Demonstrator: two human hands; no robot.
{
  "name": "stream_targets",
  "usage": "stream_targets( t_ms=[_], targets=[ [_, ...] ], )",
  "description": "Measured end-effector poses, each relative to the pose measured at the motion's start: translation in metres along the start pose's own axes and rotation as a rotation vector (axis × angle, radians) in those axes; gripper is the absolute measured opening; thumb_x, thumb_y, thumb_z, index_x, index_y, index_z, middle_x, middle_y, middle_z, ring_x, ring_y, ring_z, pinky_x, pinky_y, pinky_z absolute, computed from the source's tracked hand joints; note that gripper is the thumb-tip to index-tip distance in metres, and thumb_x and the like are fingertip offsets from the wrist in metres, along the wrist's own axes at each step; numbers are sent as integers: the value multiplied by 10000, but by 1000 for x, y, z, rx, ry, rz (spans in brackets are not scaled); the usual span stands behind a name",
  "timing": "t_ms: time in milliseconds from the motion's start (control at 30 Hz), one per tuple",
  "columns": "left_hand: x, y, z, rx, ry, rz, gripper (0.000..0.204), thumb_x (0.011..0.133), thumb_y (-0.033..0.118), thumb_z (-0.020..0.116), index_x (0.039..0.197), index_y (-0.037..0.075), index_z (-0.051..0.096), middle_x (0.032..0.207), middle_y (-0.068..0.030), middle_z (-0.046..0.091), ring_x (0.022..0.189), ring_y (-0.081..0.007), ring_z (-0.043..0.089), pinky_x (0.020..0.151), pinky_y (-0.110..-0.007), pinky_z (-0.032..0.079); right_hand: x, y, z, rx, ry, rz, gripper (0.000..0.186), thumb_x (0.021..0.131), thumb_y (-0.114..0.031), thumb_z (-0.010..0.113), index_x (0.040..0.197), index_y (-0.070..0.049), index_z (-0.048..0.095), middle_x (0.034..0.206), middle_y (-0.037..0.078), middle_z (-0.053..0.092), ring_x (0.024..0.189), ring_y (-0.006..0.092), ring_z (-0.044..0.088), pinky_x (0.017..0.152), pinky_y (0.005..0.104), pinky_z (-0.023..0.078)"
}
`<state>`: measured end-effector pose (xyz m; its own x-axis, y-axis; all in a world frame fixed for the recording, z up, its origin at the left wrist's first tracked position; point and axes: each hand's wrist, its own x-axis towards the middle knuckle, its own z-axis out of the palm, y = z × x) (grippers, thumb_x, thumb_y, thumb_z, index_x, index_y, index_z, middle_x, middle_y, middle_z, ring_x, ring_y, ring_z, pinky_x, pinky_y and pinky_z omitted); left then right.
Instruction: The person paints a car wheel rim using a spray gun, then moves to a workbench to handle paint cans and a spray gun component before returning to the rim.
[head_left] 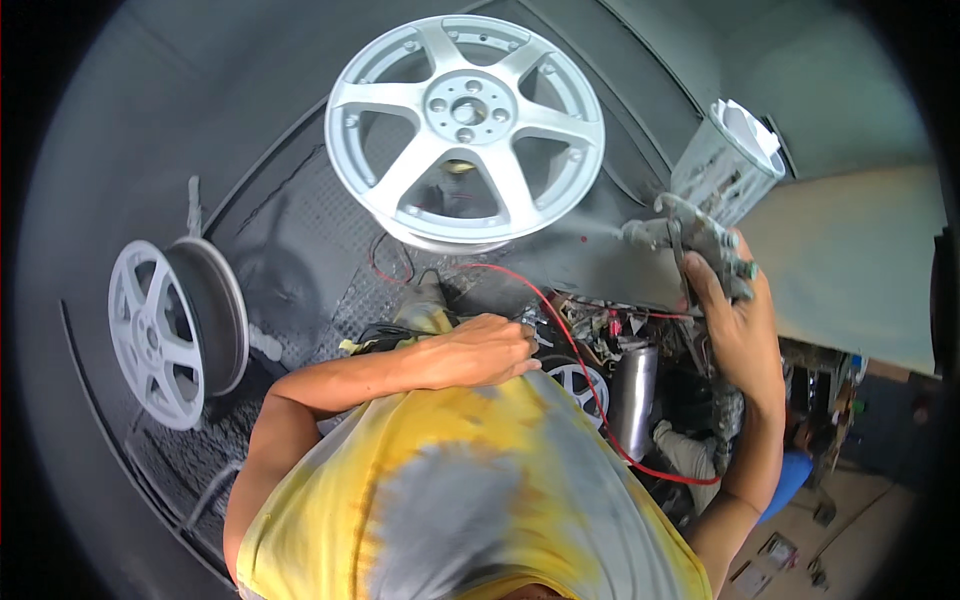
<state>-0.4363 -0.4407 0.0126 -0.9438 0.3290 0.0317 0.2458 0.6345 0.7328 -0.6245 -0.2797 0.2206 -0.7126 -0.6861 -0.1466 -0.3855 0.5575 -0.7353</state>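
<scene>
My right hand point(742, 335) is wrapped round a paint-stained spray gun point(700, 240), its nozzle pointing left. A pale mist streams from the nozzle toward the lower right rim of a silver-white alloy wheel point(507, 187). The wheel lies face up on a support mostly hidden beneath it, with a gap between it and the gun. Across my front, my left hand point(480, 350) rests against my yellow and grey shirt point(440, 500). Its fingers are curled in, and their inner side is hidden.
Another silver wheel point(150, 338) stands on edge at the left. A paint-streaked bucket point(722, 170) with white paper is at the far right. A red hose point(553, 308) loops past a shiny metal cylinder point(633, 395) and a smaller-looking wheel point(582, 378). Clutter lies at the lower right.
</scene>
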Motion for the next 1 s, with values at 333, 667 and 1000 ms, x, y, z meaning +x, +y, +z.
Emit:
stream_targets(
  t_ms=[333, 667, 1000],
  targets=[
    [-10, -21, 11, -176, -49, -168, 354, 1016, 293, 608, 1061, -40, 720, 1075, -242, 709, 960, -416, 692, 824, -489, 561, 16, -57, 46, 114, -282, -111, 182, 1025, -92, 608, 1171, 16, 620, 905, 9, 591, 791, 93, 541, 704, 261, 475],
    [-27, -168, 83, -1415, 525, -1056, 676, 1105, 532, 394, 1440, -42, 521, 1278, -170, 671, 1129, -297, 674, 958, -411, 594, 61, -110, 78, 329, -258, -292, 251, 1049, -193, 654, 1212, -4, 626, 878, 17, 661, 728, 84, 596, 670, 244, 474],
    [5, -218, 115, -1935, 1097, -905, 857, 1080, 642, 98, 1469, -53, 417, 1328, -262, 606, 1211, -364, 638, 1024, -460, 581, 44, -84, 54, 246, -220, -153, 249, 1038, -155, 644, 1218, 15, 621, 905, 31, 628, 740, 107, 595, 690, 257, 482]
  ],
)
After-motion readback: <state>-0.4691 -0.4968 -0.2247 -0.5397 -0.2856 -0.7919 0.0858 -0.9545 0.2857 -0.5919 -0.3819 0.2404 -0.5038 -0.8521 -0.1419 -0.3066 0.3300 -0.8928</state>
